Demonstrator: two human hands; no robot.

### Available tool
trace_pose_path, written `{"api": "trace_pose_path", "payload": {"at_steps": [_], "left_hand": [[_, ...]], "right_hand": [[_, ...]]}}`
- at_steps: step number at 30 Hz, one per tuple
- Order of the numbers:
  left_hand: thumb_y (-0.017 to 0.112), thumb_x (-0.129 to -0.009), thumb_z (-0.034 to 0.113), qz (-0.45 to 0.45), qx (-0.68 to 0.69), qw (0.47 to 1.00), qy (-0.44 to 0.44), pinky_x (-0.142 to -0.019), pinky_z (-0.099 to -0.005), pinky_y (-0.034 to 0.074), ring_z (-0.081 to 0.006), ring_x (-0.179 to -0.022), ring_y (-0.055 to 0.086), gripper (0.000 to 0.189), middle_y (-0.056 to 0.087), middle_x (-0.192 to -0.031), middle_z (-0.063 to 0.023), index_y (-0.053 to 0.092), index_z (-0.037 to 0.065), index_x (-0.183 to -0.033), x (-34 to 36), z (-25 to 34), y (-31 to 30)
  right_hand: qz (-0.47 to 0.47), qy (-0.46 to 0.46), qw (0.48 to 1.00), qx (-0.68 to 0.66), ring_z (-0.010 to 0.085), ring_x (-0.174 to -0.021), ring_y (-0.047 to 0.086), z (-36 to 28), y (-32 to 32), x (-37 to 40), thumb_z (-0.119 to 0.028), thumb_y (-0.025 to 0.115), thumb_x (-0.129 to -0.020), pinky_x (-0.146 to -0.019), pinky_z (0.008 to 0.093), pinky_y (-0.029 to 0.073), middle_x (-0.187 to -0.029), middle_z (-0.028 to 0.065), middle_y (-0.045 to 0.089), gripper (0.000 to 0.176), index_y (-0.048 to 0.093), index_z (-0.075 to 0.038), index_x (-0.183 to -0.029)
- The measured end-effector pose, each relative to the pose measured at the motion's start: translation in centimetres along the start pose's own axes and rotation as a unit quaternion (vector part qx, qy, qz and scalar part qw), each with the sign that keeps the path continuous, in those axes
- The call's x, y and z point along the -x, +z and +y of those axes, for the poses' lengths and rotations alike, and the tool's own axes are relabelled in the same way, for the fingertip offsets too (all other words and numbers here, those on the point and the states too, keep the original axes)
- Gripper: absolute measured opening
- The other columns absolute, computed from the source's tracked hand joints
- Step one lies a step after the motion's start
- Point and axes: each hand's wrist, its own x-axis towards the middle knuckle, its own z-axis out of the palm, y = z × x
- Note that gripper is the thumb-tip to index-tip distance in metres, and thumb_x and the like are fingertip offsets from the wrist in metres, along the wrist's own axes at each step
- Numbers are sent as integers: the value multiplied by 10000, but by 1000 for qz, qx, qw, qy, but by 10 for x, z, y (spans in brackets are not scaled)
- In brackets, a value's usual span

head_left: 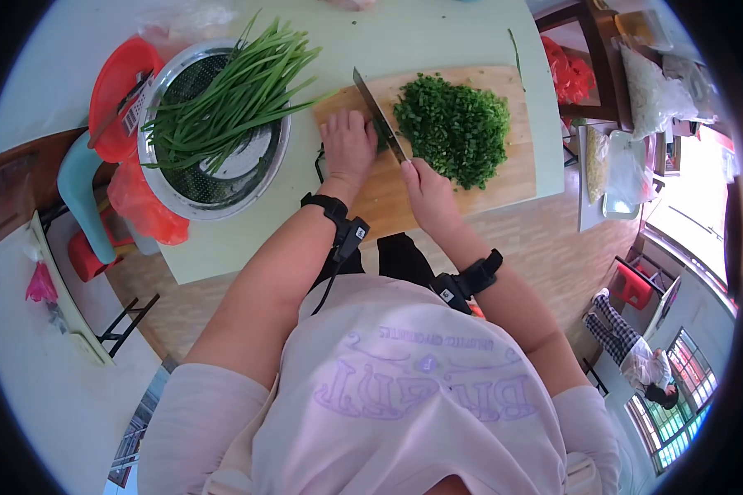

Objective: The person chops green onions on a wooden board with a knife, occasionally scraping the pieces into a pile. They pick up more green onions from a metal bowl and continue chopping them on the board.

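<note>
Green stalks under the knife, wooden board, upper centre of frame

Green uncut stalks (382,137), only a short tuft showing, lie on the cutting board (504,177) just left of the blade; the left hand (348,145) is curled over them, knuckles up and fingertips tucked, pinning the bunch down, which seems to hold it steady and keep the fingers off the edge.

- Knife (378,109): broad blade slanting toward the upper left, its flat close against the left knuckles; the right hand (425,191) is clenched round the handle, which is hidden inside the fist.
- Chopped greens (454,128): a dense heap on the right half of the board, just right of the blade; likely pushed there so the cutting spot stays bare.
- Black wrist bands (336,216), one on each forearm, lower centre.
- Metal colander (260,165), left of the board and nearly touching it; long whole greens (223,103) lie across it, tips pointing toward the board, within easy reach of the left hand.
- Red basin (111,91), partly under the colander's far-left rim.
- Pale table (223,243) bearing all the above.
- Another person (636,355), lower right, well apart on the floor.
</note>
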Motion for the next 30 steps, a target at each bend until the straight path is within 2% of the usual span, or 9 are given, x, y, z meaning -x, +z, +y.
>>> {"api": "trace_pose_path", "payload": {"at_steps": [3,17,20,23,30], "left_hand": [[614,-804,125,-12,-5,1000,-11,-733,-439,368,-315,-845,502,123,526,-860,-113,511,80,-854,0,3,2],[639,-750,116,6,-14,1000,-13,-743,-420,361,-298,-841,504,126,532,-837,-91,538,92,-822,-1,3,4],[638,-751,128,-19,-22,999,-26,-748,-424,357,-298,-842,500,132,527,-843,-92,534,92,-823,0,4,2],[638,-754,136,-16,-23,999,-22,-752,-424,352,-295,-840,494,140,520,-850,-92,527,93,-829,0,3,5],[625,-779,120,-13,-8,1000,-21,-748,-428,358,-307,-853,499,122,517,-851,-97,526,95,-845,0,4,3]], "right_hand": [[-21,43,999,-16,457,-810,610,-11,-10,2,-325,449,-996,-700,510,487,-801,267,632,347,582,-5,-1009],[-4,5,1000,4,447,-829,620,-19,0,7,-334,439,-1000,-730,510,494,-852,253,652,350,573,-10,-1023],[6,14,1000,15,450,-820,618,-22,4,10,-334,431,-1003,-714,514,489,-842,250,649,352,572,-12,-1014],[-9,39,999,-34,454,-810,615,-23,1,8,-333,428,-1005,-695,515,484,-831,255,643,353,570,-10,-1015],[-29,51,998,-33,457,-812,611,-23,-7,3,-337,428,-1005,-697,505,483,-830,259,639,362,569,-4,-1024]]}}
